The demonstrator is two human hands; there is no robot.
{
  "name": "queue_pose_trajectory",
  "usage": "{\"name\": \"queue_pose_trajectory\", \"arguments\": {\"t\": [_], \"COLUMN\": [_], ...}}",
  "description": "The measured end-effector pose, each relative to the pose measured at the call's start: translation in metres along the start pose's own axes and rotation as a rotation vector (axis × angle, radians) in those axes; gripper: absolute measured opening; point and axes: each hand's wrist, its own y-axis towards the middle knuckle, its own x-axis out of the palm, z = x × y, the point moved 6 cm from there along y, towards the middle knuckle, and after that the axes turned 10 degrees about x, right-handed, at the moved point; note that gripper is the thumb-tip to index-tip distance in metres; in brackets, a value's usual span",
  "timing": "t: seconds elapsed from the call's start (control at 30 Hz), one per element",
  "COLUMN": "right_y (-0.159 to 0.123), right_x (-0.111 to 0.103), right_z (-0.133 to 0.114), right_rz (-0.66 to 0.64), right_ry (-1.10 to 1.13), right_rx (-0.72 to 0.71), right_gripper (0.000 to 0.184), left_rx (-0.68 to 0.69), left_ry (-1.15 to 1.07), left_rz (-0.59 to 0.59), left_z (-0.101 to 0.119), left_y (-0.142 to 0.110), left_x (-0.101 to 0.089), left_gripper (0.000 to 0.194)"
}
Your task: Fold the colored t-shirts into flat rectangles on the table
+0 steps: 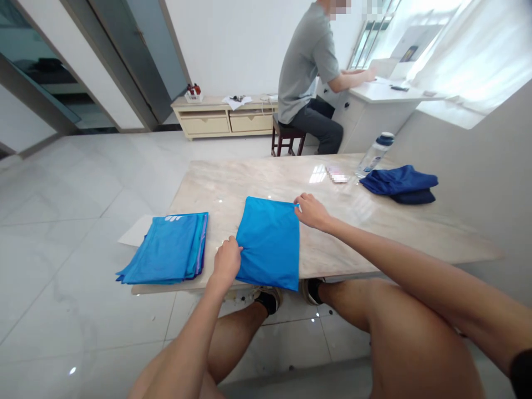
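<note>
A blue cloth (272,244) is lying flat on a marble-patterned tabletop (332,238), its lower edge extending past the table's near edge at six o'clock. At the cloth's nine o'clock side, the left hand (228,259) is gripping the edge between thumb and curled fingers, and creases are radiating inward from the pinch. At two o'clock, the right hand (313,213) is meeting the far corner with bent fingertips; whether they are pinching the fabric or only touching it cannot be told. The left palm is facing away from view, and the cloth is concealing its own under layers.

Farther out at nine o'clock, a stack of folded garments (168,249) is resting near the cloth but apart from it, its top piece covering most of the layers beneath; a white sheet (137,231) is partly showing behind it. Toward two o'clock, a dark blue bundle (399,184) is lying crumpled, its shape hard to make out, with a clear bottle (374,156) standing just beside it. A small item (336,174) nearby is appearing only as blurred blocks. Between twelve and one o'clock, a seated person (307,72) is leaning over a white desk (386,91), the head being cut off by the upper border.
</note>
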Motion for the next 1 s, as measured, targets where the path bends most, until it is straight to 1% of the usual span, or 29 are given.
{"name": "queue_pose_trajectory", "arguments": {"t": [0.1, 0.2, 0.23, 0.3, 0.37, 0.43, 0.53, 0.63, 0.7, 0.8, 0.9, 1.0], "right_y": [-0.027, -0.048, -0.053, -0.058, -0.058, -0.054, -0.049, -0.050, -0.052, -0.052, -0.052, -0.053], "right_x": [0.006, 0.021, 0.027, 0.037, 0.045, 0.051, 0.064, 0.076, 0.081, 0.083, 0.081, 0.076], "right_z": [0.036, 0.051, 0.052, 0.052, 0.049, 0.045, 0.039, 0.039, 0.041, 0.045, 0.047, 0.048], "right_rz": [-0.139, -0.279, -0.326, -0.386, -0.391, -0.384, -0.436, -0.513, -0.535, -0.557, -0.598, -0.596], "right_ry": [0.223, 0.342, 0.384, 0.467, 0.538, 0.601, 0.677, 0.699, 0.698, 0.690, 0.691, 0.733], "right_rx": [0.222, 0.337, 0.369, 0.430, 0.481, 0.527, 0.596, 0.666, 0.694, 0.694, 0.684, 0.642], "right_gripper": [0.028, 0.010, 0.006, 0.007, 0.010, 0.013, 0.013, 0.020, 0.027, 0.034, 0.034, 0.034], "left_rx": [0.000, -0.022, -0.034, -0.055, -0.065, -0.075, -0.099, -0.123, -0.134, -0.123, -0.098, -0.092], "left_ry": [-0.079, -0.109, -0.124, -0.173, -0.253, -0.356, -0.531, -0.695, -0.787, -0.904, -0.985, -1.052], "left_rz": [-0.069, -0.090, -0.079, -0.035, 0.006, 0.019, -0.013, -0.069, -0.100, -0.119, -0.112, -0.073], "left_z": [-0.010, -0.018, -0.019, -0.019, -0.016, -0.013, -0.011, -0.016, -0.021, -0.025, -0.026, -0.028], "left_y": [-0.003, -0.008, -0.008, -0.001, 0.011, 0.026, 0.043, 0.048, 0.047, 0.043, 0.040, 0.038], "left_x": [0.007, 0.009, 0.007, 0.001, -0.005, -0.006, 0.001, 0.013, 0.019, 0.023, 0.024, 0.021], "left_gripper": [0.026, 0.028, 0.029, 0.028, 0.027, 0.025, 0.027, 0.042, 0.049, 0.051, 0.052, 0.053]}}
